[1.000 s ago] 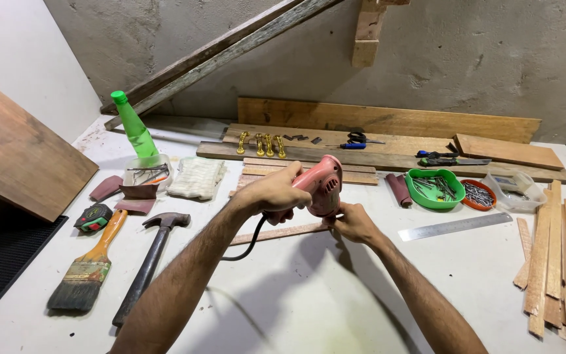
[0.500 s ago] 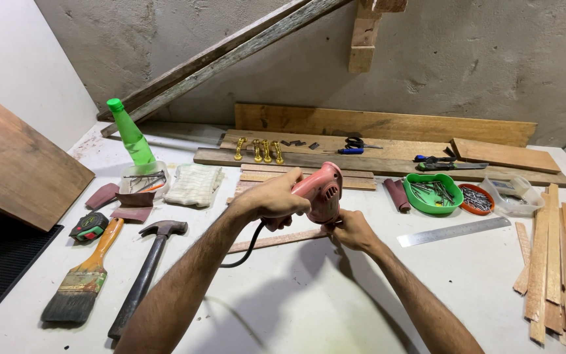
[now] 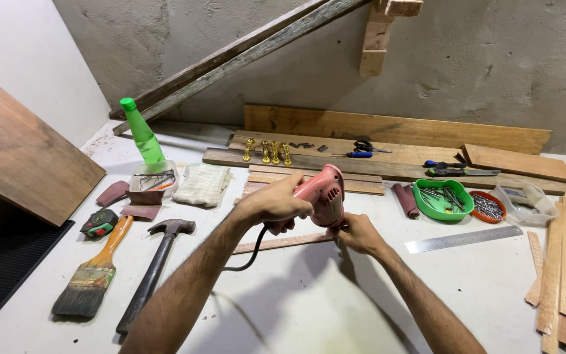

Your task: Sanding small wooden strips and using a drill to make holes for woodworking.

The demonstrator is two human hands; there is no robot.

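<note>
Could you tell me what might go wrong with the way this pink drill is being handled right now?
The right hand has its fingers right at the nose of the pink corded electric drill while the left hand grips the handle; an accidental trigger squeeze could catch those fingers. The black power cord trails loosely across the white tabletop under the left forearm and might snag.

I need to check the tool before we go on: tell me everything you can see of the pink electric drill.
The pink electric drill has a glossy plastic-looking body with dark vent slots on its rear end, which faces the camera. A black cord runs from under its grip down onto the white table. It is held off the table, nose pointing down and away. The left hand wraps the grip; the right hand is at the nose, hiding the chuck. A thin wooden strip lies just beneath it.
</note>
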